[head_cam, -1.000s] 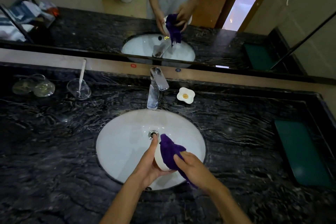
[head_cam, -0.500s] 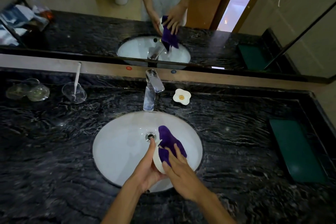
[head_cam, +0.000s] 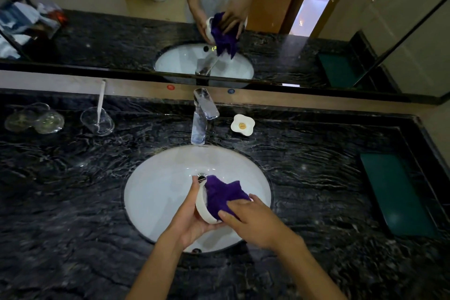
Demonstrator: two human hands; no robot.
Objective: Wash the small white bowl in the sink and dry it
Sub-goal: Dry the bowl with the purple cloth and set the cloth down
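Over the white oval sink [head_cam: 158, 197] I hold the small white bowl [head_cam: 202, 209] tilted on its side, its opening facing right. My left hand [head_cam: 192, 217] cups the bowl from below and behind. A purple cloth [head_cam: 222, 195] is stuffed into the bowl, and my right hand [head_cam: 253, 221] presses it in with the fingers. Much of the bowl's inside is hidden by the cloth. No water runs from the chrome faucet [head_cam: 202, 119].
The counter [head_cam: 316, 178] is black veined stone. Behind the sink sits a white flower-shaped dish [head_cam: 242, 124]; to the left stand a glass with a toothbrush [head_cam: 97, 119] and two upturned glasses [head_cam: 34, 120]. A dark green tray [head_cam: 394, 192] lies at the right. A mirror runs along the back.
My right hand has shifted the cloth around inside the bowl, and the cloth now spreads wider over the rim. The bowl stays in my left hand over the sink.
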